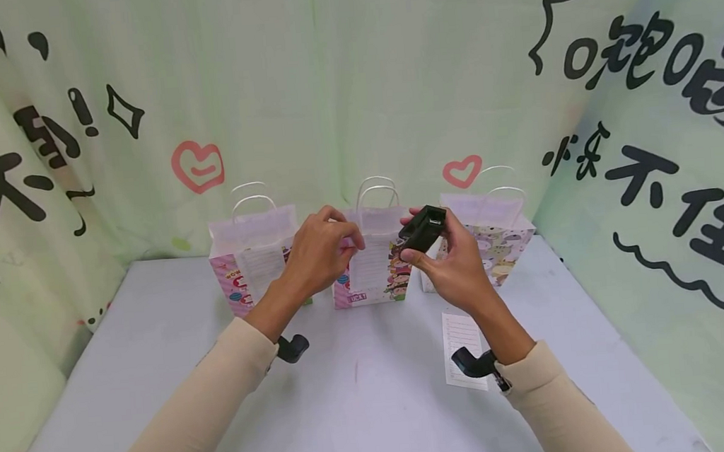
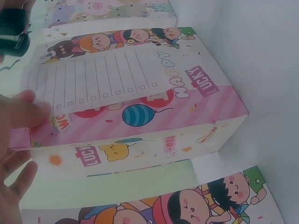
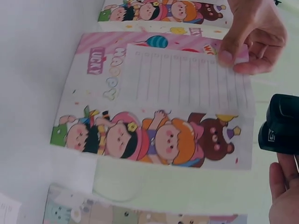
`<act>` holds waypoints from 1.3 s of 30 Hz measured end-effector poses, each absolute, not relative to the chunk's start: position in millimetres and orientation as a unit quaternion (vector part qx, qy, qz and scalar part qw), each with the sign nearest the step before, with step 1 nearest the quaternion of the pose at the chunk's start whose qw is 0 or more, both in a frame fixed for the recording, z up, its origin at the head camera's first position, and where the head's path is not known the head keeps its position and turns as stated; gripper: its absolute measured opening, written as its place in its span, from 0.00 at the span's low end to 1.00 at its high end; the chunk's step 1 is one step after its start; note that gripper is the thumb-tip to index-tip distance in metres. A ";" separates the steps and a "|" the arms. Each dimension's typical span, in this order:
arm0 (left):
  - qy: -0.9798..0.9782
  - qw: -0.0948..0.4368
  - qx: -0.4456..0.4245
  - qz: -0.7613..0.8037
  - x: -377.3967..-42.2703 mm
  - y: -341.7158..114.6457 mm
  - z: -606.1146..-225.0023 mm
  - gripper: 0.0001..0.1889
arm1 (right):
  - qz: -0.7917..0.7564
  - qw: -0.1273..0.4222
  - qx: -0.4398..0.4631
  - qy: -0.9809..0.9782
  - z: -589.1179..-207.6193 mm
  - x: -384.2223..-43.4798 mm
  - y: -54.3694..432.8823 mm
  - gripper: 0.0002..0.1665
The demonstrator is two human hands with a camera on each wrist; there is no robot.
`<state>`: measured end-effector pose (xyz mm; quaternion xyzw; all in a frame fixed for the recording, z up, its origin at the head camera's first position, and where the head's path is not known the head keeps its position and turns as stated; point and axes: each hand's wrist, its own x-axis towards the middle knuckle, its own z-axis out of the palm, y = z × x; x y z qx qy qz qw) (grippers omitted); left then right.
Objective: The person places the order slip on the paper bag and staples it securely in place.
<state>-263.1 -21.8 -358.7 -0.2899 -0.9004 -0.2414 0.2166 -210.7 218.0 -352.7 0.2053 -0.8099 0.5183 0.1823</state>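
My left hand point(image 1: 322, 250) pinches a lined sheet of paper point(image 3: 187, 79) at the top rim of the middle gift bag point(image 2: 224, 107), thumb on the paper's face. The sheet lies against the bag's front, beside a row of cartoon children and a bear. In my right hand point(image 1: 457, 264) is a small black stapler point(image 1: 424, 228), held just to the right of the bag's top edge and apart from the paper in the right wrist view.
A left gift bag point(image 1: 233, 286) carries a similar lined sheet point(image 1: 262, 271) on its front. The right gift bag point(image 1: 504, 250) has pale animal prints. Another lined sheet point(image 1: 462, 331) lies on the white table point(image 1: 356, 397) under my right wrist. A printed curtain point(image 1: 325, 80) hangs behind.
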 end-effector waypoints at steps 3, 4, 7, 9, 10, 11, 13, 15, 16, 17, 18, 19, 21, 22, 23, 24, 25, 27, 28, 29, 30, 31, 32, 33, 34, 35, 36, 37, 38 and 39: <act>-0.899 0.216 -0.291 -0.244 -262.8 -21.7 -358.7 0.03 | 0.504 0.177 0.199 -0.822 -356.2 -206.3 226.3 0.40; -0.899 0.215 -0.291 -0.245 -262.8 -21.7 -358.8 0.03 | 0.500 0.175 0.197 -0.825 -357.2 -204.7 229.0 0.41; -0.900 0.215 -0.291 -0.245 -263.0 -21.9 -359.2 0.03 | 0.488 0.172 0.185 -0.835 -361.2 -199.7 237.2 0.42; -0.899 0.214 -0.291 -0.246 -263.6 -21.9 -359.6 0.03 | 0.479 0.172 0.176 -0.843 -364.0 -195.9 242.5 0.44; -0.899 0.213 -0.291 -0.247 -263.9 -21.7 -359.7 0.03 | 0.473 0.172 0.172 -0.847 -365.9 -194.0 245.3 0.44; -0.899 0.213 -0.291 -0.248 -264.0 -21.7 -359.8 0.03 | 0.468 0.172 0.169 -0.850 -367.9 -192.4 248.1 0.45; -0.899 0.211 -0.291 -0.249 -264.1 -21.6 -359.9 0.04 | 0.453 0.174 0.162 -0.859 -371.9 -189.0 253.4 0.46; -0.899 0.211 -0.291 -0.250 -264.1 -21.8 -360.1 0.04 | 0.437 0.176 0.159 -0.868 -375.7 -185.9 258.4 0.47; -0.899 0.212 -0.291 -0.250 -264.1 -21.9 -360.3 0.04 | 0.428 0.177 0.157 -0.872 -377.6 -184.6 260.8 0.46; -0.899 0.213 -0.291 -0.249 -264.1 -22.0 -360.4 0.04 | 0.419 0.179 0.154 -0.877 -379.4 -183.3 263.3 0.46; -0.898 0.214 -0.292 -0.249 -264.2 -22.1 -360.4 0.04 | 0.411 0.180 0.153 -0.881 -381.0 -182.0 265.8 0.46; -0.898 0.214 -0.293 -0.249 -264.1 -22.2 -360.4 0.04 | 0.406 0.180 0.152 -0.883 -382.6 -180.7 268.1 0.47; -0.897 0.216 -0.295 -0.247 -264.3 -22.1 -360.4 0.04 | 0.396 0.181 0.150 -0.888 -386.0 -178.3 273.0 0.46; -0.897 0.217 -0.295 -0.247 -264.4 -22.1 -360.4 0.04 | 0.390 0.181 0.146 -0.891 -387.8 -177.1 275.4 0.46; -0.897 0.218 -0.296 -0.247 -264.4 -22.1 -360.2 0.04 | 0.386 0.181 0.142 -0.893 -389.5 -175.7 277.9 0.47; -0.896 0.218 -0.296 -0.247 -264.4 -22.0 -360.2 0.04 | 0.383 0.180 0.137 -0.896 -391.0 -174.3 280.3 0.48; -0.896 0.218 -0.297 -0.247 -264.5 -21.9 -360.0 0.04 | 0.377 0.178 0.131 -0.899 -392.4 -172.9 282.7 0.48; -0.896 0.219 -0.298 -0.247 -264.5 -21.6 -359.8 0.04 | 0.365 0.175 0.118 -0.907 -395.0 -169.7 287.8 0.48; -0.895 0.220 -0.298 -0.247 -264.3 -21.6 -359.6 0.04 | 0.359 0.173 0.111 -0.910 -396.3 -168.1 290.4 0.48; -0.895 0.220 -0.298 -0.248 -264.0 -21.7 -359.6 0.04 | 0.353 0.172 0.106 -0.913 -397.7 -166.3 293.0 0.49; -0.895 0.220 -0.299 -0.249 -263.8 -21.7 -359.6 0.04 | 0.348 0.171 0.104 -0.916 -399.0 -164.8 295.8 0.49; -0.894 0.221 -0.299 -0.249 -263.5 -21.8 -359.6 0.04 | 0.344 0.171 0.103 -0.918 -400.3 -163.3 298.6 0.50; -0.894 0.221 -0.299 -0.249 -263.2 -22.0 -359.7 0.04 | 0.339 0.172 0.103 -0.919 -401.6 -161.7 301.6 0.50; -0.894 0.222 -0.299 -0.250 -263.1 -22.0 -359.8 0.04 | 0.333 0.172 0.102 -0.921 -402.8 -160.3 304.7 0.51; -0.893 0.222 -0.300 -0.251 -263.0 -22.2 -360.0 0.04 | 0.329 0.172 0.103 -0.923 -404.2 -159.0 307.9 0.51; -0.893 0.222 -0.300 -0.251 -263.1 -22.2 -360.1 0.04 | 0.325 0.171 0.104 -0.924 -405.5 -157.7 311.0 0.51; -0.893 0.223 -0.300 -0.251 -263.1 -22.2 -360.2 0.04 | 0.319 0.171 0.103 -0.926 -406.5 -156.4 314.1 0.52; -0.893 0.223 -0.300 -0.251 -263.2 -22.2 -360.1 0.04 | 0.314 0.168 0.101 -0.929 -407.6 -155.0 317.2 0.52; -0.893 0.223 -0.300 -0.251 -263.2 -22.2 -360.0 0.04 | 0.308 0.164 0.098 -0.932 -408.7 -153.6 320.3 0.52; -0.893 0.223 -0.300 -0.252 -263.2 -22.2 -359.8 0.03 | 0.301 0.160 0.094 -0.935 -409.7 -152.2 323.1 0.52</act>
